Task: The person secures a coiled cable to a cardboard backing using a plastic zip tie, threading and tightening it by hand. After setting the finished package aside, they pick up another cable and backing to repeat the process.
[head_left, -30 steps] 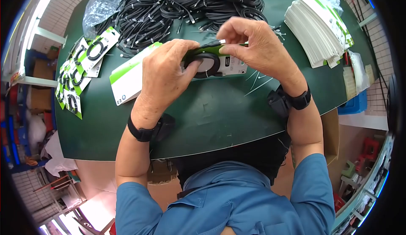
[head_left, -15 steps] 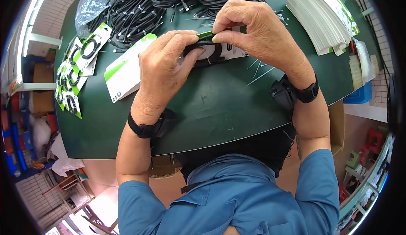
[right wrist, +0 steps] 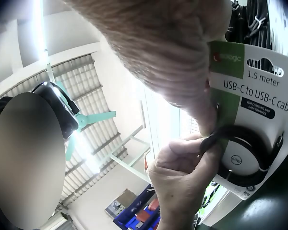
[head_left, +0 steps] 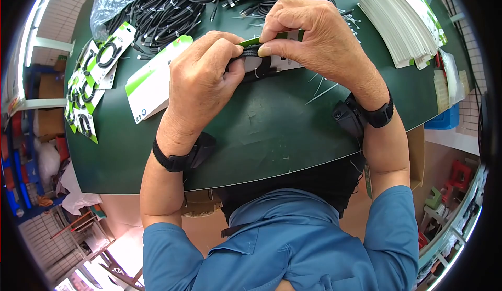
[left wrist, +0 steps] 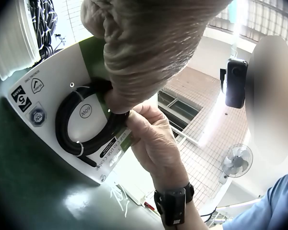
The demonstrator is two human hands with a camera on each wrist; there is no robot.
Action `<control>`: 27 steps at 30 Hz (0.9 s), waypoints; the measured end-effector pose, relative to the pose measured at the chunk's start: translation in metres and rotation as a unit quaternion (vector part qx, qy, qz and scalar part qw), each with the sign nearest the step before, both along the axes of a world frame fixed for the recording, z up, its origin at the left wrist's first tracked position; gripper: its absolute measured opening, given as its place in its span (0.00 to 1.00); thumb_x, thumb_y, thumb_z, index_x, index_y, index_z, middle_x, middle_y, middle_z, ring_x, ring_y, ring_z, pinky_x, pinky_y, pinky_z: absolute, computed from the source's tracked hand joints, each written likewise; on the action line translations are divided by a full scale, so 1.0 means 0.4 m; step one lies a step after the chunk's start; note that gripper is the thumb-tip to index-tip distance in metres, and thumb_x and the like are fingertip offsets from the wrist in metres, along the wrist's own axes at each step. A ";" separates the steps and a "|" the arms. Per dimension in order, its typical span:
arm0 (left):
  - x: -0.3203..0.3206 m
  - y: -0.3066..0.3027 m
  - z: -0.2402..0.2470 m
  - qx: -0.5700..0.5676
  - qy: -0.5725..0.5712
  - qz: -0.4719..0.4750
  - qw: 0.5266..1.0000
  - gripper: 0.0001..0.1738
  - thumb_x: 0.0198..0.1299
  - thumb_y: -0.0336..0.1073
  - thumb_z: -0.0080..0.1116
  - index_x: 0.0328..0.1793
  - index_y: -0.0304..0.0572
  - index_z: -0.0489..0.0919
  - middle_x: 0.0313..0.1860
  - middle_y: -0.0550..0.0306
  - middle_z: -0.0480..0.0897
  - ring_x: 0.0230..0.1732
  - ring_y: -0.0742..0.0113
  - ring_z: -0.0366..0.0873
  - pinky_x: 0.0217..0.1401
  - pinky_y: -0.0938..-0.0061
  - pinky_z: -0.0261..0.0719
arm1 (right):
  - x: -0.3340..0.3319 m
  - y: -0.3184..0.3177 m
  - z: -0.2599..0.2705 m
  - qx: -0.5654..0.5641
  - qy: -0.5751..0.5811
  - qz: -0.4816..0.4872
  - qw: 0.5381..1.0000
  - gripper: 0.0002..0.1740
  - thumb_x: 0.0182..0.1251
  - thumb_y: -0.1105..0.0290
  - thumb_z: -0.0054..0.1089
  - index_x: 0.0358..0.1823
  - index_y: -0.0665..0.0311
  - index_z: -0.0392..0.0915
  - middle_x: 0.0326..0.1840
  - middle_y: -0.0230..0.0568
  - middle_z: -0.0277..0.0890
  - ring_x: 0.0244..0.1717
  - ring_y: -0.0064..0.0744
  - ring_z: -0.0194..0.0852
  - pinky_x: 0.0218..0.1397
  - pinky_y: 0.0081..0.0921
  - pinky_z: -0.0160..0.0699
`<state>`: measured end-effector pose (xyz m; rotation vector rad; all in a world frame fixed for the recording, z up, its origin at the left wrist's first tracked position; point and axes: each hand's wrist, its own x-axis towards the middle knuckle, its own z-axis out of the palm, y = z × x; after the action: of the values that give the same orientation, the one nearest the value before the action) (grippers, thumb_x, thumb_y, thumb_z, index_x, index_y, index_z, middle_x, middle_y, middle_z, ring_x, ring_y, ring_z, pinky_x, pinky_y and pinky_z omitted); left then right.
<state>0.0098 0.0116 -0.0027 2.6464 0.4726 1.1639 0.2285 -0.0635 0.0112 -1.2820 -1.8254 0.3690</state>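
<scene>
A black USB-C cable coil [left wrist: 62,124] lies against a white and green printed card [right wrist: 259,91], held upright above the table between both hands. My left hand [head_left: 204,76] grips the coil and card at the left, its thumb inside the ring. From the right, my right hand [head_left: 314,40] pinches the top of the coil at the card's green edge, thumb and index finger close to the left fingertips. White ties bind the coil in the left wrist view. In the right wrist view the cable's plug end points up along the card.
A heap of black cables [head_left: 178,13] fills the back. Carded cables [head_left: 107,55] lie at the left, beside a pile of white and green cards [head_left: 149,84]. A tall stack of cards [head_left: 392,26] stands back right; loose white ties [head_left: 321,94] lie right of the hands.
My right hand has shifted left from the white plug near the card's top onto the coil, closer to my left hand. The coil now shows flatter, and the left fingers have curled further.
</scene>
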 end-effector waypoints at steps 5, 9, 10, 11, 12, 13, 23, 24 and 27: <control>-0.004 -0.003 0.003 -0.001 0.010 0.003 1.000 0.10 0.50 0.20 0.70 0.36 0.37 0.81 0.41 0.55 0.89 0.35 0.58 0.86 0.37 0.69 0.85 | 0.000 0.007 -0.004 0.015 -0.009 0.001 1.000 0.10 0.56 0.69 0.81 0.34 0.65 0.88 0.33 0.39 0.83 0.33 0.37 0.85 0.37 0.30 0.83; -0.003 -0.001 -0.002 -0.019 0.017 -0.003 1.000 0.10 0.52 0.19 0.71 0.39 0.36 0.83 0.42 0.54 0.90 0.38 0.60 0.89 0.41 0.71 0.87 | 0.001 0.006 -0.005 0.021 -0.016 -0.004 1.000 0.10 0.56 0.69 0.81 0.34 0.64 0.88 0.33 0.38 0.83 0.33 0.37 0.84 0.37 0.30 0.83; 0.000 0.000 -0.005 -0.016 0.003 -0.010 1.000 0.10 0.51 0.19 0.70 0.38 0.37 0.82 0.41 0.55 0.89 0.36 0.59 0.88 0.39 0.70 0.86 | 0.000 0.005 -0.003 0.018 -0.018 -0.005 1.000 0.10 0.55 0.69 0.81 0.34 0.64 0.88 0.33 0.38 0.83 0.33 0.37 0.84 0.37 0.30 0.83; 0.002 0.001 -0.006 -0.013 -0.011 -0.018 1.000 0.10 0.50 0.19 0.69 0.37 0.38 0.82 0.40 0.56 0.88 0.35 0.58 0.87 0.37 0.68 0.85 | 0.000 0.005 -0.002 0.015 -0.019 -0.007 1.000 0.10 0.55 0.69 0.81 0.33 0.64 0.88 0.33 0.38 0.83 0.33 0.37 0.84 0.37 0.30 0.83; 0.002 0.001 -0.006 -0.012 -0.011 -0.019 1.000 0.10 0.50 0.19 0.69 0.37 0.38 0.82 0.40 0.56 0.88 0.35 0.58 0.87 0.37 0.68 0.85 | 0.000 0.004 -0.002 0.015 -0.019 -0.007 1.000 0.10 0.55 0.69 0.81 0.33 0.64 0.88 0.33 0.38 0.83 0.33 0.37 0.84 0.37 0.30 0.83; 0.000 0.000 -0.005 -0.014 -0.007 -0.016 1.000 0.10 0.50 0.19 0.69 0.37 0.38 0.82 0.40 0.56 0.88 0.35 0.58 0.87 0.37 0.68 0.86 | -0.001 0.003 -0.003 0.018 -0.016 -0.005 1.000 0.10 0.55 0.69 0.81 0.33 0.64 0.88 0.33 0.38 0.83 0.33 0.37 0.84 0.37 0.30 0.83; -0.002 0.002 -0.001 -0.016 0.005 -0.027 0.999 0.10 0.50 0.19 0.69 0.37 0.36 0.81 0.41 0.54 0.87 0.37 0.55 0.87 0.38 0.66 0.85 | 0.003 0.003 -0.002 0.013 -0.015 0.017 1.000 0.08 0.57 0.74 0.81 0.34 0.64 0.88 0.36 0.32 0.83 0.35 0.23 0.79 0.35 0.22 0.76; -0.002 0.002 0.002 -0.015 0.000 -0.027 1.000 0.10 0.50 0.19 0.69 0.37 0.36 0.81 0.41 0.54 0.87 0.37 0.55 0.87 0.38 0.66 0.85 | 0.005 0.004 0.002 0.014 -0.019 0.018 1.000 0.08 0.57 0.74 0.81 0.34 0.64 0.88 0.36 0.32 0.83 0.35 0.23 0.79 0.35 0.22 0.76; -0.005 -0.002 0.008 -0.029 0.022 -0.034 0.999 0.10 0.50 0.18 0.68 0.36 0.35 0.80 0.41 0.53 0.86 0.37 0.53 0.86 0.39 0.65 0.84 | 0.020 0.000 0.018 -0.040 0.062 -0.004 0.997 0.06 0.60 0.74 0.78 0.36 0.66 0.88 0.34 0.32 0.83 0.34 0.21 0.79 0.37 0.22 0.77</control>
<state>0.0077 0.0107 0.0005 2.6212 0.4149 1.0585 0.2366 -0.0634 0.0183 -1.2920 -1.7160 0.5104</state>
